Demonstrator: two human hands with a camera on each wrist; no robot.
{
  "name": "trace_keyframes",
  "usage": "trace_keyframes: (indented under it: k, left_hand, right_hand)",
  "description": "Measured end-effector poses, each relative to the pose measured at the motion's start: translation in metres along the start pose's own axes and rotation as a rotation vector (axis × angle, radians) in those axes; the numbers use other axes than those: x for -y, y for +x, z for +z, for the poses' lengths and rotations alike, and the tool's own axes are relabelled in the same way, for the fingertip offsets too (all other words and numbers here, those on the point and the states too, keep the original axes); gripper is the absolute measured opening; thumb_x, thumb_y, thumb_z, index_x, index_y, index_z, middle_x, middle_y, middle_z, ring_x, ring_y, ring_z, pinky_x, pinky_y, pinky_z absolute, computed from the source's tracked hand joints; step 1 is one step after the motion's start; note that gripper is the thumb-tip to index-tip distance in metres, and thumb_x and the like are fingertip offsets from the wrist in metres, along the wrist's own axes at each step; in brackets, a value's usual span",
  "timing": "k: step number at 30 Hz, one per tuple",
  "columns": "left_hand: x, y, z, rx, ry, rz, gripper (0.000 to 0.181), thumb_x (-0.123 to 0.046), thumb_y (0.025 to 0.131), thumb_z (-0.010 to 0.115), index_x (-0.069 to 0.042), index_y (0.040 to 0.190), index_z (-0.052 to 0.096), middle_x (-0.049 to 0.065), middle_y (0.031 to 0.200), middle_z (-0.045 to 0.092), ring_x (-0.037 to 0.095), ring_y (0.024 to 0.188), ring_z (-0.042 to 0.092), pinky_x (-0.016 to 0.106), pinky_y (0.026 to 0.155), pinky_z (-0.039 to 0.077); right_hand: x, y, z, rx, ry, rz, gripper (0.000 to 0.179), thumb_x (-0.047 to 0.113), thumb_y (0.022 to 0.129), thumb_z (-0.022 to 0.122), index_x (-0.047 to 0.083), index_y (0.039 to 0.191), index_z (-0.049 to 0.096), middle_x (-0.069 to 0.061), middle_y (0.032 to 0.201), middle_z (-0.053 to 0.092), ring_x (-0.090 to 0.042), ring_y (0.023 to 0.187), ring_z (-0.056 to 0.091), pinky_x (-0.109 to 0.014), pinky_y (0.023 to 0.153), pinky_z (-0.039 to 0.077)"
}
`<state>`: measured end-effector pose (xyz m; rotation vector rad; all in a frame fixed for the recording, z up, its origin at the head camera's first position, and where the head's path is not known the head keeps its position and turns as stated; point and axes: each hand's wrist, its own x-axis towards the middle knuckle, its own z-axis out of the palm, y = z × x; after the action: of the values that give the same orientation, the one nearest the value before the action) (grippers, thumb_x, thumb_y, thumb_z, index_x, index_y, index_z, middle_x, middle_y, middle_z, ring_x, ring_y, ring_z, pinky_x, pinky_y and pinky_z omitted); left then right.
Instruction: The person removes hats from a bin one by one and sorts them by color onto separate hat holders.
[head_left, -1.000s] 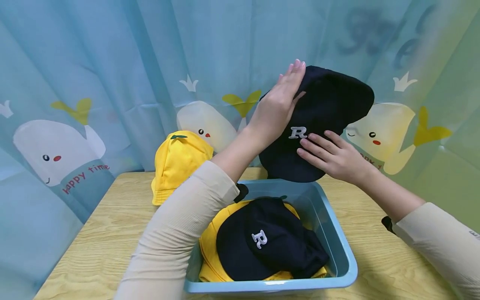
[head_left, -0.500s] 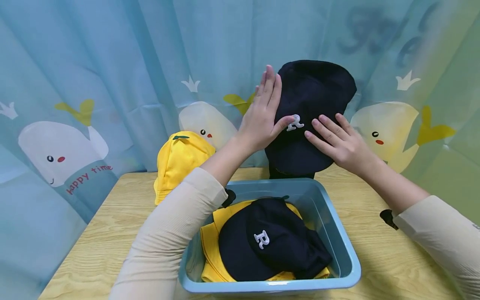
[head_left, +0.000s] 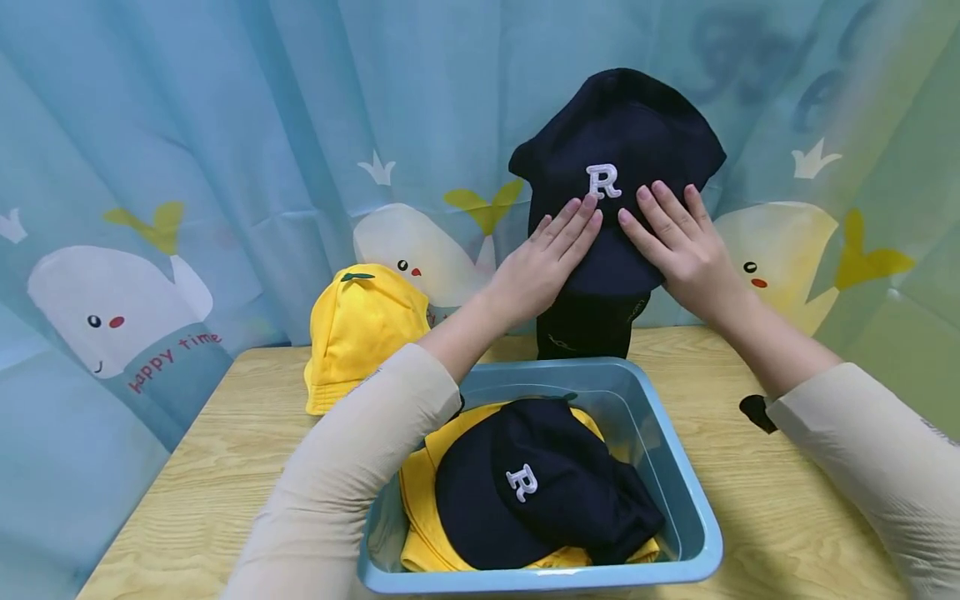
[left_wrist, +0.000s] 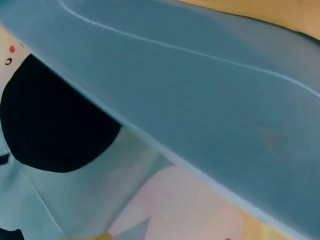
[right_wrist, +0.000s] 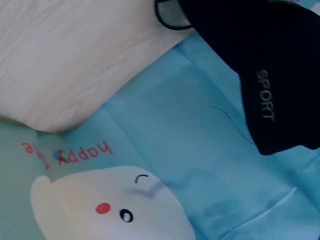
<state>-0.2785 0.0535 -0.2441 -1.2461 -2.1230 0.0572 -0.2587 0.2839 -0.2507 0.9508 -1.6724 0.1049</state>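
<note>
A navy baseball cap (head_left: 622, 125) with a white R sits on a black stand-like object (head_left: 585, 329) behind the basin, its brim sloping down toward me. My left hand (head_left: 536, 267) lies against the cap's left front, straight fingertips just under the R. On the other side my right hand (head_left: 693, 250) rests on the brim with its fingers straight. Both thumbs are hidden. A second navy cap (head_left: 547, 483) with an R lies on folded yellow hats (head_left: 423, 500) in the blue basin (head_left: 675, 450). In the right wrist view, a dark shape (right_wrist: 280, 100) carries the word SPORT.
A yellow bucket hat (head_left: 367, 325) with a green leaf tab stands on the wooden table (head_left: 217, 450), left of the basin. Behind the table hangs a blue curtain (head_left: 247, 108) with whale prints. The basin's wall (left_wrist: 175, 90) fills much of the left wrist view.
The upper navy cap has turned upright and risen, its R now facing me. My left hand has left the cap's upper left side and come down to the front. The basin has hardly moved.
</note>
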Motion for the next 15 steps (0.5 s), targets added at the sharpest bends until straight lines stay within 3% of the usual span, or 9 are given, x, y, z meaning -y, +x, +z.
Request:
trace_keyframes:
  k: [2,5,8,11,15]
  left_hand:
    - [0.0,0.004,0.001,-0.04,0.007,-0.027,0.05,-0.003,0.1,0.038,0.001,0.148,0.024,0.016,0.156,0.02,0.027,0.145,0.014,0.03,0.116,0.006]
    - [0.003,0.01,0.002,-0.076,0.02,-0.065,0.049,0.0,0.1,0.037,-0.001,0.148,0.026,0.015,0.156,0.022,0.025,0.145,0.016,0.03,0.115,0.011]
    - [0.007,0.012,0.0,-0.064,0.015,-0.086,0.051,0.0,0.099,0.039,-0.002,0.148,0.026,0.013,0.156,0.021,0.024,0.145,0.016,0.031,0.115,0.012]
    - [0.009,0.011,0.001,-0.001,-0.033,-0.095,0.053,0.001,0.099,0.041,-0.002,0.149,0.024,0.014,0.157,0.018,0.026,0.145,0.014,0.033,0.115,0.016]
    - [0.007,0.006,0.006,0.17,-0.07,-0.09,0.057,0.003,0.098,0.04,0.004,0.149,0.015,0.021,0.157,0.009,0.033,0.145,0.009,0.037,0.114,0.021]
  right_hand:
    - [-0.004,0.002,0.003,0.006,0.002,0.034,0.059,-0.01,0.085,0.057,0.015,0.138,0.051,-0.011,0.143,0.044,-0.025,0.137,0.037,-0.049,0.113,0.023]
    - [-0.009,0.005,0.007,0.031,-0.016,0.063,0.058,-0.008,0.085,0.059,0.014,0.138,0.05,-0.014,0.142,0.046,-0.026,0.137,0.037,-0.049,0.113,0.023]
    - [-0.012,0.007,0.01,0.071,-0.031,0.075,0.056,-0.008,0.086,0.059,0.012,0.138,0.05,-0.017,0.141,0.046,-0.027,0.137,0.037,-0.05,0.113,0.024]
    - [-0.012,0.005,0.013,0.109,-0.028,0.072,0.056,-0.007,0.086,0.059,0.01,0.138,0.049,-0.017,0.141,0.046,-0.028,0.136,0.037,-0.05,0.112,0.025]
    - [-0.01,-0.007,0.016,0.159,0.003,0.048,0.063,-0.014,0.079,0.062,0.008,0.137,0.05,-0.019,0.138,0.048,-0.03,0.134,0.04,-0.05,0.111,0.028]
